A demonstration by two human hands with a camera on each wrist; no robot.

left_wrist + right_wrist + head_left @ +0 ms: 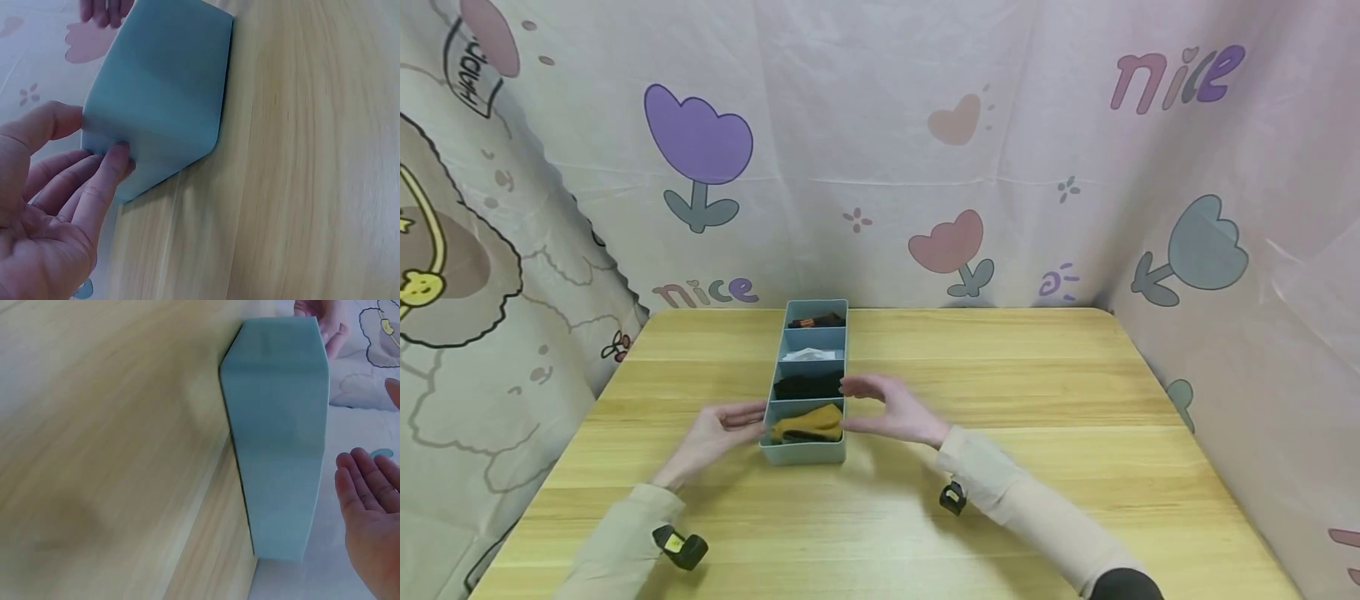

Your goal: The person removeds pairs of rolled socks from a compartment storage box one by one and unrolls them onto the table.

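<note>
A long pale blue divided box [805, 454] stands on the table, its row of compartments running away from me. A mustard-yellow folded cloth item [816, 421] lies in the nearest compartment, with a black cloth item [808, 386] behind it. Farther back come a white item [808, 355] and a dark brown item with an orange patch [818, 321]. My left hand [718, 433] touches the box's near left corner, its fingers mostly extended. On the other side, my right hand [895, 408] is held beside the box wall, fingers extended and apart from it in the right wrist view.
The wooden table [1037, 375] meets a printed cloth backdrop [865, 125] at its far edge. More printed cloth hangs at both sides. Dark devices sit at both wrists.
</note>
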